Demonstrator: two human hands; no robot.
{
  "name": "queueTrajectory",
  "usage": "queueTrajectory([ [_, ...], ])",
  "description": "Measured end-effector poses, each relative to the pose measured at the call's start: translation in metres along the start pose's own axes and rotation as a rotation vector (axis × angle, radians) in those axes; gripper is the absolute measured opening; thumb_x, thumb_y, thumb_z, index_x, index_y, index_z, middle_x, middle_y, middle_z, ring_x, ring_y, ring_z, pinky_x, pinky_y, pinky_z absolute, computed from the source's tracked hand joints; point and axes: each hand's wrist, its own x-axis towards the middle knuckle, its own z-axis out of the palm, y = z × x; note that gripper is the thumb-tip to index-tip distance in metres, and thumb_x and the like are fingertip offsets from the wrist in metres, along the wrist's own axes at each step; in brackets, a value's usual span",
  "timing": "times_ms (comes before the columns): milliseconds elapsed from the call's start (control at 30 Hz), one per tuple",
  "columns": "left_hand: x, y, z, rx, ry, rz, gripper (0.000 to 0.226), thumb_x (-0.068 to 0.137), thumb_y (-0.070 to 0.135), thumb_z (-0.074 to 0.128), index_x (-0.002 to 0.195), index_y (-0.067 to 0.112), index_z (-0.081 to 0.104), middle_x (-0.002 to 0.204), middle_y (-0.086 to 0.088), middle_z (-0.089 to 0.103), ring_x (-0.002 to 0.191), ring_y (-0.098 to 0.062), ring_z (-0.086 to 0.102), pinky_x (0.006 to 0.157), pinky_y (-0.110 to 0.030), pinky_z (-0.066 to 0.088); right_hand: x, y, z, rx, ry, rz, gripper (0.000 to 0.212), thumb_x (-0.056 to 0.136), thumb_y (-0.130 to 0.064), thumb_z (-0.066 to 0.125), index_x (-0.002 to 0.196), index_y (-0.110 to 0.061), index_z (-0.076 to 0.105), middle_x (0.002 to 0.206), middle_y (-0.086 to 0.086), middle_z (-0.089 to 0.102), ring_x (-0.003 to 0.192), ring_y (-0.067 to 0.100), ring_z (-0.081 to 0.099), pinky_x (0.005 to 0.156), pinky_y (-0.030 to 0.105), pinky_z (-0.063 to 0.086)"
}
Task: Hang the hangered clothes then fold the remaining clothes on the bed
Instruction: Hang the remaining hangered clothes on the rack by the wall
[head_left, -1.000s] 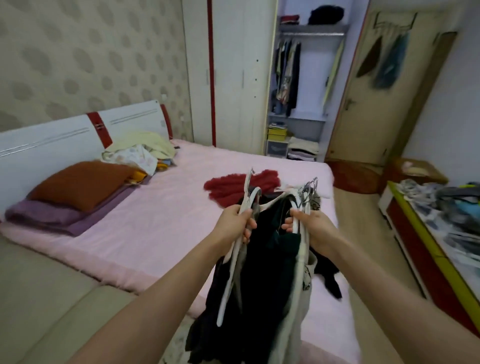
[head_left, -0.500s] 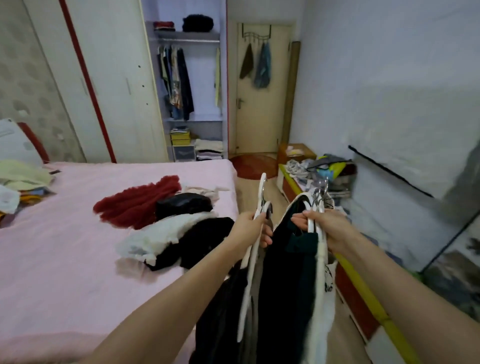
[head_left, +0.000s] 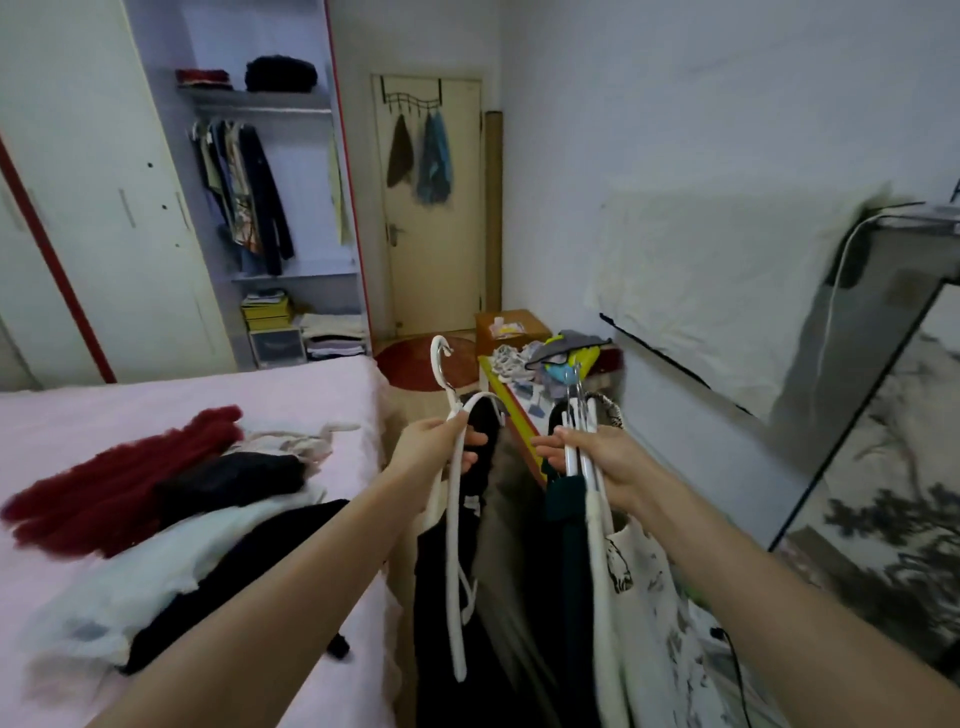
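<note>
My left hand (head_left: 435, 447) grips a white hanger (head_left: 457, 519) that carries a black garment (head_left: 447, 597). My right hand (head_left: 597, 462) grips a bunch of several hangers (head_left: 581, 410) with dark green and white printed clothes (head_left: 618, 582) hanging below. Both hands are held out in front of me, beside the bed's foot. On the pink bed (head_left: 130, 410) to the left lies a pile of loose clothes: a red fuzzy piece (head_left: 119, 483), black pieces (head_left: 234, 480) and a white one (head_left: 156, 566). The open wardrobe (head_left: 270, 208) with its hanging rail stands ahead at the left.
A closed door (head_left: 436, 234) with hooks and towels is straight ahead. A low yellow-edged cabinet (head_left: 514, 405) piled with clutter runs along the right wall. A round red mat (head_left: 410, 364) lies on the floor passage between bed and cabinet.
The view has swung further right toward the wardrobe and door. Both hands keep their hold on the hangers, now slightly further apart.
</note>
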Motion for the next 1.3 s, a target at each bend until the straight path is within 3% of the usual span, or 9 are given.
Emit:
queueTrajectory([
  [167, 0.085, 0.022, 0.049, -0.025, -0.109, -0.076, 0.02, 0.097, 0.022, 0.057, 0.094, 0.003, 0.064, 0.077, -0.008, 0.072, 0.047, -0.012, 0.056, 0.042, -0.019, 0.048, 0.078, -0.033, -0.025, 0.004, 0.013, -0.021, 0.016, 0.097, -0.001, 0.05, 0.094, 0.012, 0.058, 0.072, 0.017, 0.071, 0.059, 0.02, 0.07, 0.049, 0.019, 0.054],
  [400, 0.267, 0.063, 0.105, 0.065, -0.224, -0.124, 0.029, 0.099, 0.024, 0.053, 0.113, 0.001, 0.061, 0.069, -0.007, 0.072, 0.042, -0.011, 0.055, 0.041, -0.021, 0.046, 0.236, -0.107, -0.048, -0.083, 0.138, -0.067, 0.018, 0.096, -0.006, 0.054, 0.088, 0.01, 0.059, 0.071, 0.018, 0.07, 0.055, 0.017, 0.07, 0.047, 0.019, 0.053],
  [600, 0.398, 0.107, 0.121, 0.195, -0.212, -0.108, 0.03, 0.098, 0.024, 0.054, 0.108, -0.002, 0.065, 0.067, -0.006, 0.071, 0.043, -0.012, 0.055, 0.041, -0.02, 0.046, 0.365, -0.144, -0.062, -0.093, 0.127, -0.041, 0.018, 0.097, -0.006, 0.053, 0.097, 0.011, 0.057, 0.064, 0.017, 0.07, 0.053, 0.018, 0.069, 0.046, 0.023, 0.053],
  [733, 0.498, 0.122, 0.13, 0.277, -0.135, -0.07, 0.032, 0.101, 0.026, 0.05, 0.096, -0.001, 0.068, 0.068, -0.004, 0.067, 0.049, -0.012, 0.053, 0.042, -0.02, 0.046, 0.479, -0.166, -0.064, -0.114, 0.115, -0.004, 0.014, 0.097, -0.006, 0.052, 0.096, 0.007, 0.057, 0.068, 0.017, 0.071, 0.054, 0.019, 0.069, 0.045, 0.024, 0.052],
  [833, 0.59, 0.129, 0.129, 0.267, -0.026, -0.08, 0.031, 0.101, 0.025, 0.049, 0.087, 0.003, 0.066, 0.063, -0.002, 0.063, 0.046, -0.012, 0.05, 0.039, -0.019, 0.041, 0.585, -0.181, -0.06, -0.176, 0.103, 0.018, 0.024, 0.094, -0.007, 0.058, 0.112, 0.008, 0.057, 0.101, 0.025, 0.069, 0.08, 0.028, 0.07, 0.059, 0.034, 0.057],
  [900, 0.647, 0.139, 0.123, 0.259, 0.042, -0.11, 0.03, 0.101, 0.023, 0.048, 0.083, 0.005, 0.064, 0.061, -0.001, 0.06, 0.044, -0.012, 0.048, 0.039, -0.021, 0.039, 0.651, -0.197, -0.048, -0.221, 0.061, 0.067, 0.023, 0.094, -0.005, 0.058, 0.112, 0.009, 0.057, 0.105, 0.027, 0.066, 0.09, 0.033, 0.068, 0.066, 0.037, 0.057],
  [1000, 0.717, 0.155, 0.106, 0.227, 0.109, -0.141, 0.032, 0.101, 0.023, 0.043, 0.079, 0.01, 0.062, 0.059, 0.0, 0.057, 0.047, -0.012, 0.047, 0.045, -0.023, 0.038, 0.737, -0.219, -0.023, -0.271, -0.057, 0.107, 0.013, 0.097, 0.001, 0.049, 0.091, 0.011, 0.056, 0.082, 0.022, 0.066, 0.065, 0.024, 0.067, 0.049, 0.026, 0.055],
  [1067, 0.767, 0.166, 0.092, 0.168, 0.171, -0.142, 0.033, 0.101, 0.025, 0.043, 0.076, 0.012, 0.061, 0.059, 0.001, 0.055, 0.048, -0.013, 0.046, 0.047, -0.024, 0.037, 0.8, -0.23, -0.002, -0.312, -0.107, 0.103, 0.008, 0.097, 0.003, 0.046, 0.098, 0.009, 0.051, 0.079, 0.02, 0.065, 0.052, 0.017, 0.065, 0.044, 0.021, 0.051],
  [1300, 0.939, 0.187, 0.043, -0.023, 0.25, -0.061, 0.036, 0.102, 0.025, 0.041, 0.073, 0.012, 0.055, 0.058, -0.001, 0.05, 0.047, -0.013, 0.042, 0.046, -0.023, 0.036, 0.995, -0.234, 0.072, -0.443, -0.229, 0.14, 0.013, 0.094, 0.002, 0.05, 0.105, 0.007, 0.055, 0.068, 0.014, 0.067, 0.048, 0.013, 0.061, 0.044, 0.021, 0.049],
])
